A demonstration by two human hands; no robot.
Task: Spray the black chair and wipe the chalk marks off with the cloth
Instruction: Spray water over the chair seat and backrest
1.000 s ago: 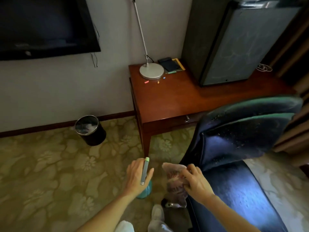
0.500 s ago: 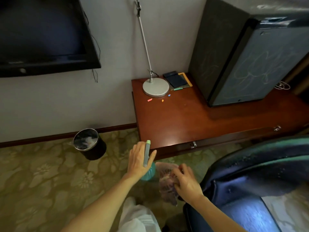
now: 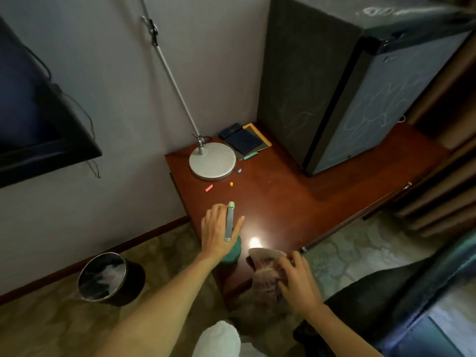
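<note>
Left grip (image 3: 219, 229) wraps around the teal spray bottle (image 3: 233, 249) over the near left corner of the worktop (image 3: 296, 202), the bottle's green-tipped head pointing far. Right grip (image 3: 300, 282) clutches the crumpled cloth (image 3: 265, 271) just right of the bottle, at the worktop's near edge. The black chair (image 3: 386, 305) sits near right.

The left hand (image 3: 219, 229) grips a teal spray bottle (image 3: 233, 251), its grey, green-tipped head jutting past the knuckles, over the near corner of the red-brown desk (image 3: 283, 202). Just right of those fingers the right hand (image 3: 300, 282) clutches a crumpled cloth (image 3: 264, 271) at the desk's front edge, the black chair (image 3: 386, 292) lying beside its wrist. Beyond the left fingertips lie small chalk pieces (image 3: 209, 188) and a lamp base (image 3: 212, 161), and far beyond the right fingers stands a chalk-scribbled black fridge (image 3: 373, 112).
</note>
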